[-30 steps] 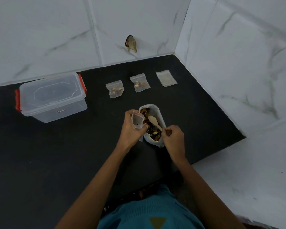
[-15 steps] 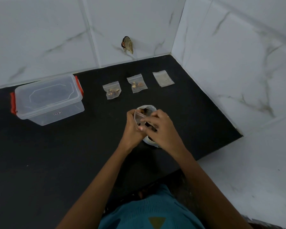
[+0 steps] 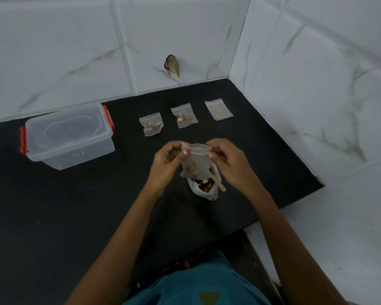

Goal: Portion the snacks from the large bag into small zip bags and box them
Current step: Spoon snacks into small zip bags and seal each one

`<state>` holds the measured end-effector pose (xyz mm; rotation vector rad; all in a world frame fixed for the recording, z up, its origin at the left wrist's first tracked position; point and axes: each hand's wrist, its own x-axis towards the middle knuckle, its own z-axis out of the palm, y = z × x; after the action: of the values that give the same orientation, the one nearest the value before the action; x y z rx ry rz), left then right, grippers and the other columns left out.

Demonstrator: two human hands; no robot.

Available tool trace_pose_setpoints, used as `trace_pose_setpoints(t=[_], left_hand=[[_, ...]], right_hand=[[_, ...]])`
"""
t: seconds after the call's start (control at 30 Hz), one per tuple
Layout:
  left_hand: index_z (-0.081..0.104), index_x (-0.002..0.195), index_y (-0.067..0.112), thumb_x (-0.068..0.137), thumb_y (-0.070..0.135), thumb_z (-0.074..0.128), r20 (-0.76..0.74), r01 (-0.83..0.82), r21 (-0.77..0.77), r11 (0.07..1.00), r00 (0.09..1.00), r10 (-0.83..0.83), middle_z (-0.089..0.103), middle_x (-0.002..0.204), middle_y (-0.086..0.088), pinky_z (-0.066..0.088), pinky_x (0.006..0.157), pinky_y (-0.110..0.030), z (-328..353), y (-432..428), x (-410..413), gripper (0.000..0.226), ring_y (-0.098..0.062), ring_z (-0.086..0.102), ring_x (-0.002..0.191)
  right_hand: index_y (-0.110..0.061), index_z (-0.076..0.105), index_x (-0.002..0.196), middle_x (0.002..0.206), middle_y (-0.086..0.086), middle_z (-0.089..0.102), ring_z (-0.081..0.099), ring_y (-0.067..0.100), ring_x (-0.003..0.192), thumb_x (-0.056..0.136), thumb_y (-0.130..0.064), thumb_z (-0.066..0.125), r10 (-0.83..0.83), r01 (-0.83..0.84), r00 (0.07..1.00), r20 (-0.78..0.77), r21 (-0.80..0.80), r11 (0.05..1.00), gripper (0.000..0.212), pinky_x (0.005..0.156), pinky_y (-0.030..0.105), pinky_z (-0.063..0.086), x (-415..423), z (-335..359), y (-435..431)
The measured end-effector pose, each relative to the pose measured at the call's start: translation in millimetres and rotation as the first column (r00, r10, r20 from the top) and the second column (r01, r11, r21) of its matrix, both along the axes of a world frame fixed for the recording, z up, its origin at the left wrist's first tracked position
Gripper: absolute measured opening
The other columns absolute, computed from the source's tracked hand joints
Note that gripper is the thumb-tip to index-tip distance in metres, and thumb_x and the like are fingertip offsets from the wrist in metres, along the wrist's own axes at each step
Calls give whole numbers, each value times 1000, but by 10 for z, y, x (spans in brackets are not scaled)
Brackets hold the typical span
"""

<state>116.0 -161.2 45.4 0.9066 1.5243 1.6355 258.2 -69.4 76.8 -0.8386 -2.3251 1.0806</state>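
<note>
Together, both hands (image 3: 165, 160) (image 3: 229, 162) pinch the zip bag (image 3: 196, 161).

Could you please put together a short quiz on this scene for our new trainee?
1. True or false: the clear box has its lid on.
2. The wooden spoon is: A) resting in the large bag; B) inside the clear box; C) on the floor.
3. What do the left hand and the right hand pinch between them?
Key: 1 true; 2 A; 3 the small zip bag, held at its top edge.
</note>
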Motion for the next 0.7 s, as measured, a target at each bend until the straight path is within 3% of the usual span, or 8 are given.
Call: trace_pose_setpoints(t=[0.1,0.2,0.27,0.37,0.6,0.7], left_hand=[[60,85,18,87,4,57,-18,-44,34,998,999,45,68,81,14,51,76,-14,75,14,-26,14,4,63,82],[60,84,16,86,0,57,-43,-48,77,996,998,51,68,76,19,51,71,-13,134,48,-14,16,3,64,79],[61,84,14,85,-1,58,-49,-56,99,994,997,61,69,76,16,51,69,-13,177,63,18,15,2,64,77],[63,86,15,85,0,58,-47,-98,127,987,993,105,67,85,5,53,73,-17,220,64,38,15,-1,64,80],[61,103,17,84,5,59,36,6,94,996,999,-10,65,91,7,51,71,-12,333,56,108,22,2,65,82],[63,97,15,82,2,62,-10,53,55,997,999,-53,66,91,5,50,67,-12,369,68,110,20,1,66,81]], right_hand=[[-8,59,98,106,-4,58,58,6,98,81,-7,66,22,-25,999,-38,-104,994,18,84,18,52,11,60,14],[-21,58,84,93,-7,63,63,8,91,81,-6,65,-77,49,990,-122,-218,975,18,78,20,54,-10,108,10],[-25,55,87,89,-4,64,64,7,85,80,-4,66,-168,126,969,-180,-223,967,24,74,17,54,-27,123,11],[-24,52,103,90,4,68,66,10,86,79,-2,67,-194,89,946,-260,-367,926,36,77,23,55,-25,163,12],[-24,52,101,89,-2,65,65,5,83,78,-1,67,-231,130,925,-301,-322,938,35,75,21,54,-29,177,-2],[-23,51,95,85,-3,64,64,3,81,77,1,68,-219,122,918,-329,-291,949,34,76,22,54,-47,182,-26]])
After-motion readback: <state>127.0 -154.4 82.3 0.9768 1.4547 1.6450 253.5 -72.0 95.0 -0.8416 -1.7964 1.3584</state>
